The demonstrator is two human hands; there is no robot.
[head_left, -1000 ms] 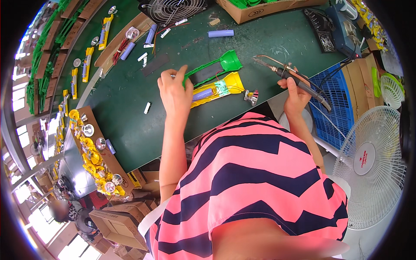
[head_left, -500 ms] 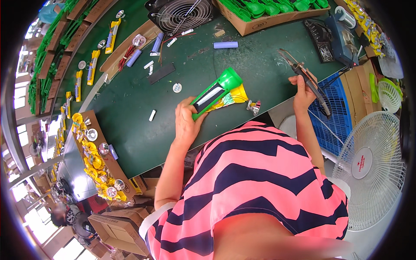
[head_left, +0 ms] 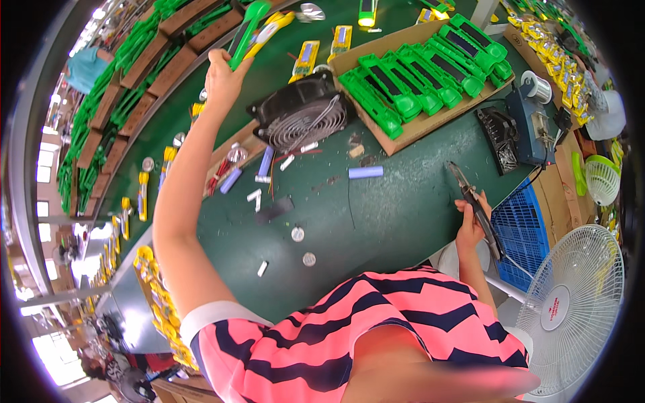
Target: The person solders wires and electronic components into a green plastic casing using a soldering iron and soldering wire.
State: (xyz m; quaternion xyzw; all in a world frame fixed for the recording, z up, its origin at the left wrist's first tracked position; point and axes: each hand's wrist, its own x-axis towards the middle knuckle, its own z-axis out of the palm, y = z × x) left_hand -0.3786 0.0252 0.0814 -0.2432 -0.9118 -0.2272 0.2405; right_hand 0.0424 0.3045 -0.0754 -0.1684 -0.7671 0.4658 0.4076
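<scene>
My left hand (head_left: 225, 77) is stretched out to the far left, over the belt of parts beyond the bench, its fingers closed round the lower end of a green flashlight housing (head_left: 246, 37). A yellow flashlight part (head_left: 270, 32) slants up beside the housing, close to the same hand. On the right, my right hand (head_left: 470, 220) is closed round the dark handle of a soldering iron (head_left: 485, 225). The iron's tip points up and left over the green bench top (head_left: 416, 208).
A cardboard box (head_left: 396, 142) of green housings stands at the back, beside a black metal-grilled fan (head_left: 302, 117). Purple battery cells (head_left: 366, 172), small white parts and round discs (head_left: 297, 234) lie on the bench. A soldering station (head_left: 527, 124) and white fan (head_left: 561, 309) are on the right.
My left hand has carried the green housing from the bench's near middle to the far left, over the belt. My right hand still holds the soldering iron. The view has shifted.
</scene>
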